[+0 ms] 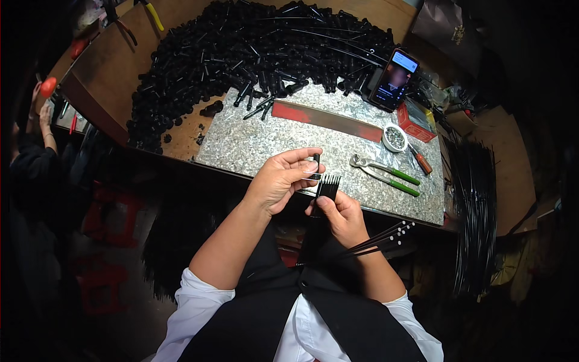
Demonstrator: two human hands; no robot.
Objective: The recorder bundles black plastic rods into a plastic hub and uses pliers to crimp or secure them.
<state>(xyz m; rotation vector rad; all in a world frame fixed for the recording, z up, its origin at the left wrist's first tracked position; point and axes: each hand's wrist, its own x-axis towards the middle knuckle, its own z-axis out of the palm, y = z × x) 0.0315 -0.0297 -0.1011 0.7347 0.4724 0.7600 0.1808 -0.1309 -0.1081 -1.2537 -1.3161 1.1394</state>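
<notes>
In front of the table's near edge, my left hand (pixel 278 181) pinches a small black cylindrical piece (pixel 316 159) upright between thumb and fingers. Just to the right and slightly lower, my right hand (pixel 344 220) is closed round a flat bundle of thin black rods (pixel 326 192) whose pale metal tips point up, fanned in a row. The black piece is close by these tips; whether it touches them I cannot tell. Several thin black rods with white ends (pixel 395 234) stick out across my right forearm.
A big heap of black tubular parts (pixel 253 48) covers the far table. On the speckled tabletop (pixel 241 142) lie a red-grey metal bar (pixel 325 120), green-handled pincers (pixel 386 175), a screwdriver (pixel 420 160), a bowl of small metal bits (pixel 395 139) and a propped phone (pixel 395 78). Another person's hands (pixel 46 117) show far left.
</notes>
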